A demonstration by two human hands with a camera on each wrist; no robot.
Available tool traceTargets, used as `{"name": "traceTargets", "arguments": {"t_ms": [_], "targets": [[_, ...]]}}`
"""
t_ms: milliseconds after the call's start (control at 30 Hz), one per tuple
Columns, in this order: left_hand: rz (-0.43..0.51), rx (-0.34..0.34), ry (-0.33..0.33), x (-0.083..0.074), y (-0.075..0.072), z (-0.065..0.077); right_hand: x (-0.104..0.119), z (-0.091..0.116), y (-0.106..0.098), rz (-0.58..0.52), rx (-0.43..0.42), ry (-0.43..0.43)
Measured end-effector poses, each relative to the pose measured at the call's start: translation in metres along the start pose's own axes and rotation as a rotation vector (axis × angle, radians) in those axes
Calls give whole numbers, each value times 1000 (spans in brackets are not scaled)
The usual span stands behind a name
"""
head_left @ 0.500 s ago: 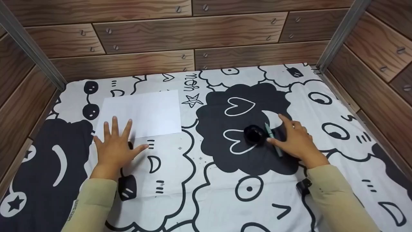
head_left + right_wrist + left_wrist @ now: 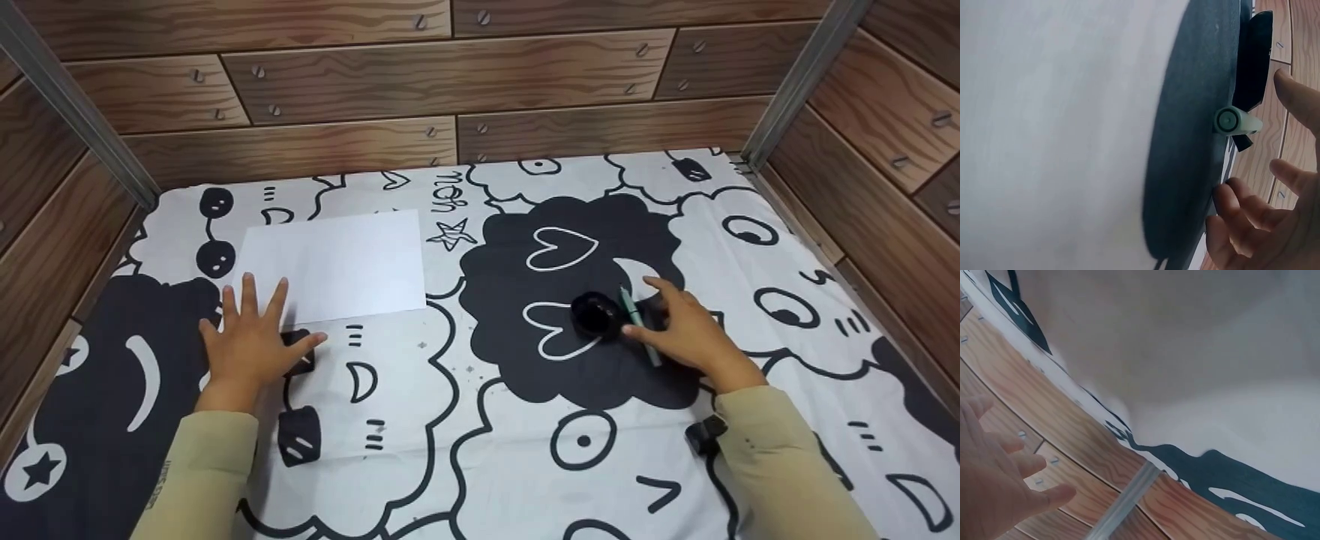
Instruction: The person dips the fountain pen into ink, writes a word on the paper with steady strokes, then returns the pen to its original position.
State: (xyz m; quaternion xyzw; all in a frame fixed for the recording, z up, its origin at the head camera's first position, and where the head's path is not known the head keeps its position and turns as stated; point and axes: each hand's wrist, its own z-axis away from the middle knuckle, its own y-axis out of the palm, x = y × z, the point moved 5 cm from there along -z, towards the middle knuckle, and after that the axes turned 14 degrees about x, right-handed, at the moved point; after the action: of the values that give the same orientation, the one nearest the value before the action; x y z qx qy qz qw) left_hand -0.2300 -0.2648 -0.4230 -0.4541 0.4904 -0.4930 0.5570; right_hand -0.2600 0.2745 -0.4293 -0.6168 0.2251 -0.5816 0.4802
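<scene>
My left hand is spread flat with fingers apart, its fingertips over the near left corner of a white sheet of paper. In the left wrist view, that hand shows at the lower left, holding nothing. My right hand reaches over a light green pen lying on the cloth, thumb crossing above it and fingers loosely bent. Just left of the pen is a small round black object with a dark hollow top. In the right wrist view the thumb and fingers stand apart from the pen's end.
A black and white cartoon-print cloth covers the surface. Wood-plank-patterned walls enclose it at the back and sides, with grey metal posts at the far corners. A small black device sits at the right wrist.
The left hand has shifted a little to the left. The right hand stays by the pen, its fingertips slightly lower. The whole head view has drifted slightly; paper, pen and black object lie as before.
</scene>
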Motion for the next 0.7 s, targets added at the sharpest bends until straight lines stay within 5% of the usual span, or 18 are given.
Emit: {"name": "traceTargets", "arguments": {"t_ms": [700], "targets": [[70,115,-59,45,-1,-4,-5,-3,3,-81,-8,0]]}}
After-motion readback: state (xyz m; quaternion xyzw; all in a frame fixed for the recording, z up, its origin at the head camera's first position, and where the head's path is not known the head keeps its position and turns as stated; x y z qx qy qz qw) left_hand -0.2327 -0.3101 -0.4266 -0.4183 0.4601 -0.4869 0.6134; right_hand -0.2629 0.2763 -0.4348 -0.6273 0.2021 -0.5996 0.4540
